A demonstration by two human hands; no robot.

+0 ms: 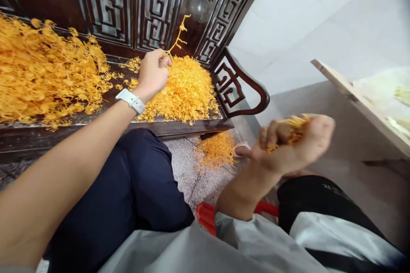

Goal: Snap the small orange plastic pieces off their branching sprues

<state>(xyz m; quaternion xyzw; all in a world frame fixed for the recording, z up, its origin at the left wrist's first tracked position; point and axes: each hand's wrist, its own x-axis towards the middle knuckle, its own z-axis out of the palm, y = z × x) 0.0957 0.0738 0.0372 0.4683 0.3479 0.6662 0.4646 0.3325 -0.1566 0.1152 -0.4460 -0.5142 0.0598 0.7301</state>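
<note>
My left hand [153,72], with a white watch on the wrist, is closed in a pinch on a thin orange plastic sprig [178,36] that sticks up above a heap of small orange pieces [187,91]. This heap lies on the dark carved wooden bench [179,127]. My right hand [293,143] is blurred by motion and closed in a fist round a bunch of orange sprigs [293,130], held out over the floor.
A large tangled pile of orange sprigs [45,72] covers the bench's left part. More orange pieces [216,151] lie on the speckled floor below the bench arm [243,89]. A wooden board [361,106] juts in at right. A red stool edge [205,217] shows between my knees.
</note>
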